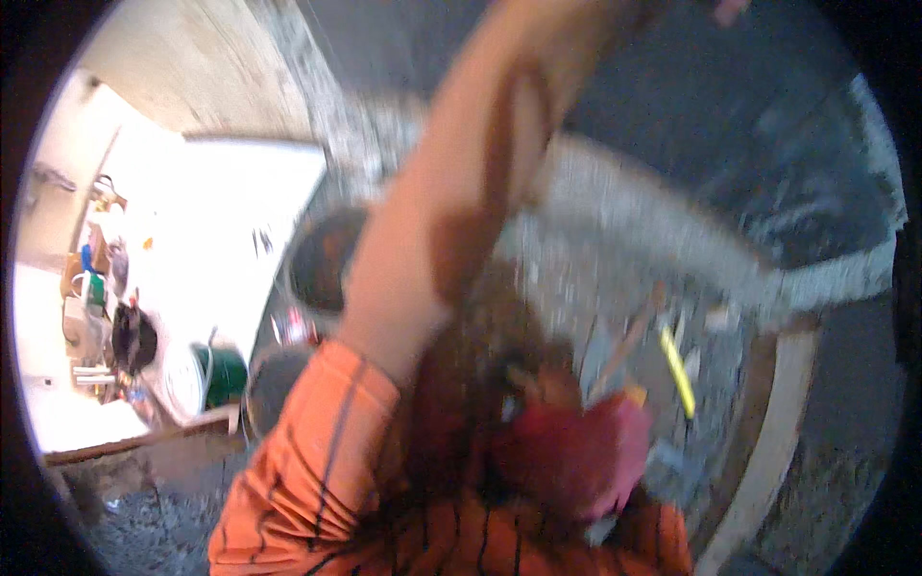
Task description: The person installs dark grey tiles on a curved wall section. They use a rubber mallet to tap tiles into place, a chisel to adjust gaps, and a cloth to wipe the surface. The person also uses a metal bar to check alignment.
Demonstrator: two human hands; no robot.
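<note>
My left arm [432, 221], in an orange sleeve with dark stripes, reaches up across the middle of the view. Its far end is dark and blurred at the top edge, so the left hand's fingers and anything in them are hidden. Nearest to that end is a dark grey panel-like surface [672, 115] with a rough, paler border. A small pink thing [730, 12] at the top edge is too cut off to name. My right hand is out of view. Dark red cloth [576, 456], possibly my clothing, shows below the arm.
Two dark buckets [312, 264] stand left of my arm, one partly behind it. A yellow stick-like tool [677, 372] lies on the messy grey ground at right. A pale curved strip [768, 446] runs beyond it. Further left are a green bucket [224, 374] and a black bag [134, 338].
</note>
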